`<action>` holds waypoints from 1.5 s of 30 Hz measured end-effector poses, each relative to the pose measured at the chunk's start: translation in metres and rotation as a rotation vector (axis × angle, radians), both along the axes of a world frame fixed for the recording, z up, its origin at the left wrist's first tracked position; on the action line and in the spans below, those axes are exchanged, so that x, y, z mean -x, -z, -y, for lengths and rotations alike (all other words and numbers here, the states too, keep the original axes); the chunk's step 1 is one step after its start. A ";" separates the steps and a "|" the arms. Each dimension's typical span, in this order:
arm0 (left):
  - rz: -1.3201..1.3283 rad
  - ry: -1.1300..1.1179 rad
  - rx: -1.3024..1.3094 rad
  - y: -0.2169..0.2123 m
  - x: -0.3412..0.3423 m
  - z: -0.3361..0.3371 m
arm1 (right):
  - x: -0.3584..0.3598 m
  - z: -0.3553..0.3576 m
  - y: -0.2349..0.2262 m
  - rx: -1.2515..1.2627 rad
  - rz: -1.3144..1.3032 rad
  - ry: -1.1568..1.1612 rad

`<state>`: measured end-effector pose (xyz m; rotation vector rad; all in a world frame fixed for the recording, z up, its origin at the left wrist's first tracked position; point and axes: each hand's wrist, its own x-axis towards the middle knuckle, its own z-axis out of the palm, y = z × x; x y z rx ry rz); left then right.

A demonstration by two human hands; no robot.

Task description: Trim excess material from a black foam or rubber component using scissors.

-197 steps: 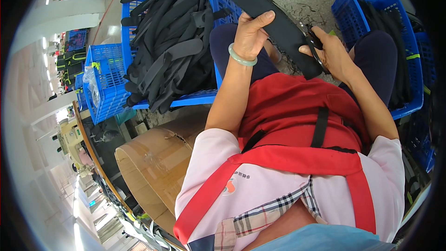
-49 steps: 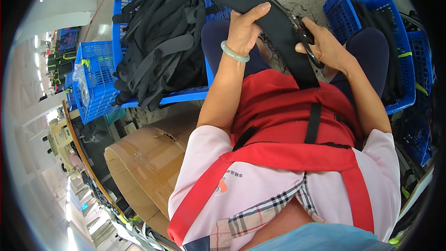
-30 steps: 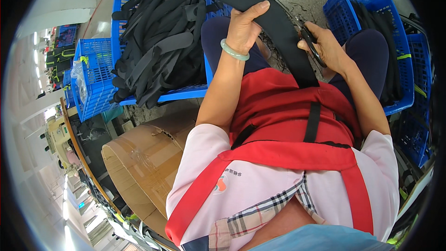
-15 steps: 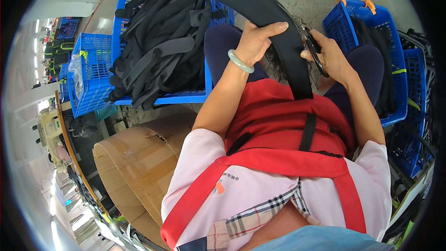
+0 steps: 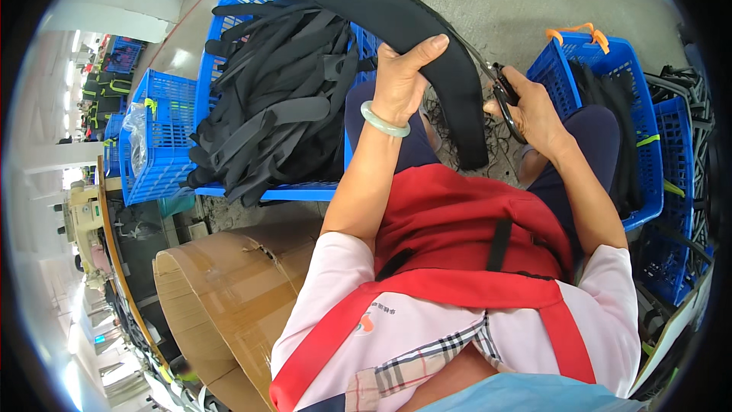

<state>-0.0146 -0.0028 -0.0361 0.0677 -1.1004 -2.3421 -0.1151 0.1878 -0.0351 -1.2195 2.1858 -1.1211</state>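
Observation:
A long, curved black padded strap (image 5: 381, 9) arches in front of me, its lower end hanging between my knees. My left hand (image 5: 406, 76) grips it near the middle, thumb on top. In my right hand (image 5: 534, 111) is a pair of scissors (image 5: 503, 91) with black handles, my fingers through the loops. The blades point up and left along the strap's outer right edge. Whether they touch the fabric I cannot tell.
A blue basket (image 5: 267, 194) heaped with black straps (image 5: 282, 99) stands at my left. Another blue basket (image 5: 652, 175) holds dark pieces at my right. Thread scraps (image 5: 499, 141) litter the floor between my feet. A cardboard box (image 5: 229, 290) lies near my left elbow.
The strap's lower end has lifted clear of my red apron and swung a little left. My right hand and the scissors have shifted slightly down and left along its edge.

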 end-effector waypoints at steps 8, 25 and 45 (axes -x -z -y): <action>0.053 0.098 -0.037 0.021 -0.005 -0.001 | -0.003 0.001 0.009 -0.060 0.059 -0.018; 0.064 0.021 0.038 0.033 -0.009 -0.004 | -0.010 -0.001 0.020 0.023 0.179 -0.002; 0.062 0.075 -0.049 0.030 -0.013 -0.013 | -0.011 -0.001 0.023 0.067 0.010 -0.080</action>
